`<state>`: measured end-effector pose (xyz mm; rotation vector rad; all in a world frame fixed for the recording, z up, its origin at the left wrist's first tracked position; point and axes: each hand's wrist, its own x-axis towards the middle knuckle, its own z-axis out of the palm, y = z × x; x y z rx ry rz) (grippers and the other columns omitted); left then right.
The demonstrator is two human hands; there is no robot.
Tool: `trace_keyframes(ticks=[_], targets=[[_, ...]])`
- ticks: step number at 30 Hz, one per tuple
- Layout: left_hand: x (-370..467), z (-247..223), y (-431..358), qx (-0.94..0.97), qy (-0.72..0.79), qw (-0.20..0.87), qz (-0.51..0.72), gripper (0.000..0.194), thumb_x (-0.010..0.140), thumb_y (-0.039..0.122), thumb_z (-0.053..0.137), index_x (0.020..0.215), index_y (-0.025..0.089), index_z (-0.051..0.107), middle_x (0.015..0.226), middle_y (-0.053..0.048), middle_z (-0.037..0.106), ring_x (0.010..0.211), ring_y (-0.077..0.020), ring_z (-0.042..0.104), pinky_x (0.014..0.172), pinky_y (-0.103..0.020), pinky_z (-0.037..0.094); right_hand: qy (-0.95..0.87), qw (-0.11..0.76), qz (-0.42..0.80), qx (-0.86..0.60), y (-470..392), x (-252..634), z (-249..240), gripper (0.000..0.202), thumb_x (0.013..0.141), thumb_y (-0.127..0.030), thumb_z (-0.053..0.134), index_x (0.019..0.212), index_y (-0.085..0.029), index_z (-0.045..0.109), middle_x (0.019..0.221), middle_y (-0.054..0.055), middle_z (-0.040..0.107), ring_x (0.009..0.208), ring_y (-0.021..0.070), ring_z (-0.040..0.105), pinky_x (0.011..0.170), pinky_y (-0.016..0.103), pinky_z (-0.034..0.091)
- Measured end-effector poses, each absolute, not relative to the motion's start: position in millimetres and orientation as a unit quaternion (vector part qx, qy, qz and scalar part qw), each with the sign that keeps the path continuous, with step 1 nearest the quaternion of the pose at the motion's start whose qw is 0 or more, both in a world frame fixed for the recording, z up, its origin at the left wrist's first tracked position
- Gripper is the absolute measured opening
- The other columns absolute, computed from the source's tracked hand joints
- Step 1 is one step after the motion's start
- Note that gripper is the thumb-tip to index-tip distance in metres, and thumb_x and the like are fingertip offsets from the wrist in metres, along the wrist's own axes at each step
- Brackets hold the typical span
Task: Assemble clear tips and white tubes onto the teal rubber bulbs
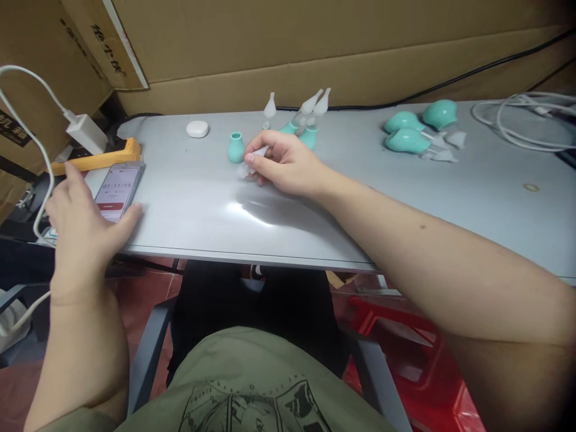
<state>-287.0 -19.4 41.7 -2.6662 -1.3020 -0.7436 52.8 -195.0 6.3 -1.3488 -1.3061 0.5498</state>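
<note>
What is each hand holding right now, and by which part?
The right hand pinches a clear nozzle near its upper end. The left hand holds nothing; it rests at the table edge, thumb beside the phone.

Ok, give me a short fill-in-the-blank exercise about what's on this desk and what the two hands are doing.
1. The left hand rests on a ____ with a lit screen.
2. The right hand holds a translucent nozzle beside a small ____-coloured bulb.
3. A white charger is plugged into the ____ power strip.
4. Behind the grey table stand ____ boxes.

Missing words: phone; teal; orange; cardboard
</note>
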Motion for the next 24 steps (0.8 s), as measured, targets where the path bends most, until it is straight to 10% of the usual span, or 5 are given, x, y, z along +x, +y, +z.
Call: trace_keyframes(ticks=[3, 6, 10, 24], targets=[[-253.0, 55.4, -43.5, -0.925, -0.252, -0.054, -0.277, 0.123, 0.096, 0.066, 0.071, 0.179, -0.019, 0.037, 0.166, -0.037, 0.055, 0.156, -0.0547, 0.053, 0.136, -0.07, 0.04, -0.559, 0.553, 0.233, -0.572, -194.4, 51.9, 7.0, 0.023, 0.108, -0.041, 0.074, 0.11, -0.02, 0.065, 0.087, 0.007, 0.068, 0.068, 0.0187, 0.064, 0.065, 0.038, 0.05], [-198.8, 73.2, -60.7, -0.95, -0.123, -0.187, -0.219, 0.085, 0.094, 0.053, 0.075, 0.165, 0.007, 0.072, 0.151, -0.016, 0.073, 0.132, -0.0341, 0.074, 0.105, -0.049, 0.063, -0.563, 0.559, 0.223, -0.567, -194.3, 51.6, 7.0, 0.032, 0.105, -0.049, 0.076, 0.112, -0.02, 0.065, 0.087, 0.007, 0.065, 0.069, 0.0194, 0.063, 0.065, 0.037, 0.046], [-128.4, 97.1, -59.6, -0.975, -0.072, -0.188, -0.09, 0.057, 0.085, 0.054, 0.073, 0.127, 0.019, 0.088, 0.115, -0.009, 0.082, 0.101, -0.0325, 0.077, 0.082, -0.05, 0.055, -0.556, 0.585, 0.214, -0.55, -191.6, 57.1, 4.5, 0.041, 0.102, -0.057, 0.08, 0.111, -0.022, 0.06, 0.082, 0.006, 0.064, 0.069, 0.0196, 0.058, 0.062, 0.036, 0.041], [-82.4, 63.9, -33.1, -0.951, -0.002, -0.272, -0.147, 0.026, 0.089, 0.043, 0.064, 0.089, 0.019, 0.071, 0.075, -0.004, 0.052, 0.071, -0.0185, 0.038, 0.071, -0.042, 0.027, -0.573, 0.617, 0.113, -0.527, -188.7, 67.5, 9.3, 0.015, 0.097, -0.031, 0.079, 0.095, -0.022, 0.067, 0.1, 0.01, 0.071, 0.084, 0.0201, 0.068, 0.072, 0.038, 0.052]])
